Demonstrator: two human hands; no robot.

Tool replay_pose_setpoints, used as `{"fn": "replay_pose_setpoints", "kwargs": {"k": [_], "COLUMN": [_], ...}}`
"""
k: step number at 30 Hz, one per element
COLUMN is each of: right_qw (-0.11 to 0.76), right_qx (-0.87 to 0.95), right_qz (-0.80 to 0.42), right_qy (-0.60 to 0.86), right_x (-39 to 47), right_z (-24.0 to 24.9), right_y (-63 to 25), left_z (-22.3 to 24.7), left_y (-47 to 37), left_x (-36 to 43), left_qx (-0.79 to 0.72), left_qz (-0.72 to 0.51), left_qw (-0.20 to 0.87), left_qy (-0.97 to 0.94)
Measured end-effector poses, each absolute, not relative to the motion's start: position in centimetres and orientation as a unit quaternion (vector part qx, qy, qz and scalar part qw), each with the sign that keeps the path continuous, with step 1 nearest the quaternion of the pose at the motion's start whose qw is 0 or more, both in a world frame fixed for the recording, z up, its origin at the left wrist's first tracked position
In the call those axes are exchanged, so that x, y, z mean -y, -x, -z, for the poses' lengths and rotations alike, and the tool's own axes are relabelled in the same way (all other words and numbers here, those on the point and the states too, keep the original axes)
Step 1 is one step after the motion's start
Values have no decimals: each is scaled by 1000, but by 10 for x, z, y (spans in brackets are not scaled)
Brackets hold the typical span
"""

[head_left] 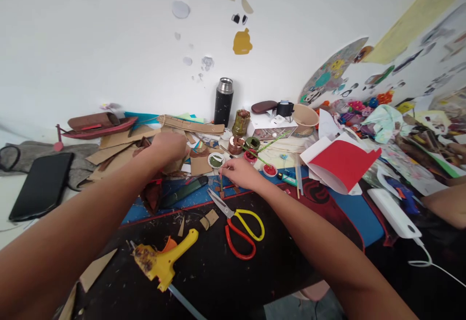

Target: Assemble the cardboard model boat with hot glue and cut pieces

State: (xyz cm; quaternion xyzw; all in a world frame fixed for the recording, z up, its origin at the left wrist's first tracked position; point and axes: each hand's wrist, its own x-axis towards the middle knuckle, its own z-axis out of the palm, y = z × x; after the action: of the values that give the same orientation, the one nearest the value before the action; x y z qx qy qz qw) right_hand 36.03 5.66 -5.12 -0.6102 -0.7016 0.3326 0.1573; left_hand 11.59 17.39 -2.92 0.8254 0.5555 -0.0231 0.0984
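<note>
My left hand [169, 147] is over the cardboard scraps, back of the hand up; its fingers are mostly hidden. Below it lies a dark reddish-brown piece [151, 196]. My right hand [242, 173] has thumb and fingertips pressed together, at the top of a small thin brown piece [221, 186], beside a white lid with green paint [216, 160]. Open jars of brown paint [236, 145] and green paint [252, 143] stand behind it. Scissors [236, 223] with red and yellow handles lie partly open in front. A yellow glue gun [163, 259] rests at the front left.
A black thermos [223, 102] stands by the wall. At the left are a model boat [96, 126] and a black tablet-like object [41, 186]. Red paper [344, 162] and a white power strip [395, 213] lie right. Another person's arm [449, 203] shows at the right edge.
</note>
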Motion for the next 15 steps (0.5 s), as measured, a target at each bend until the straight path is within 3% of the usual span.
{"fn": "replay_pose_setpoints", "kwargs": {"k": [5, 15], "right_qw": [143, 137], "right_qx": [713, 719], "right_qz": [-311, -298], "right_qy": [612, 612], "right_x": [-56, -55], "right_z": [51, 53], "right_y": [-356, -355], "left_z": [21, 20], "left_y": [-120, -128], "left_x": [-167, -153], "left_qx": [-578, -585], "left_qz": [92, 105], "left_qw": [69, 81], "left_qy": [-808, -800]}}
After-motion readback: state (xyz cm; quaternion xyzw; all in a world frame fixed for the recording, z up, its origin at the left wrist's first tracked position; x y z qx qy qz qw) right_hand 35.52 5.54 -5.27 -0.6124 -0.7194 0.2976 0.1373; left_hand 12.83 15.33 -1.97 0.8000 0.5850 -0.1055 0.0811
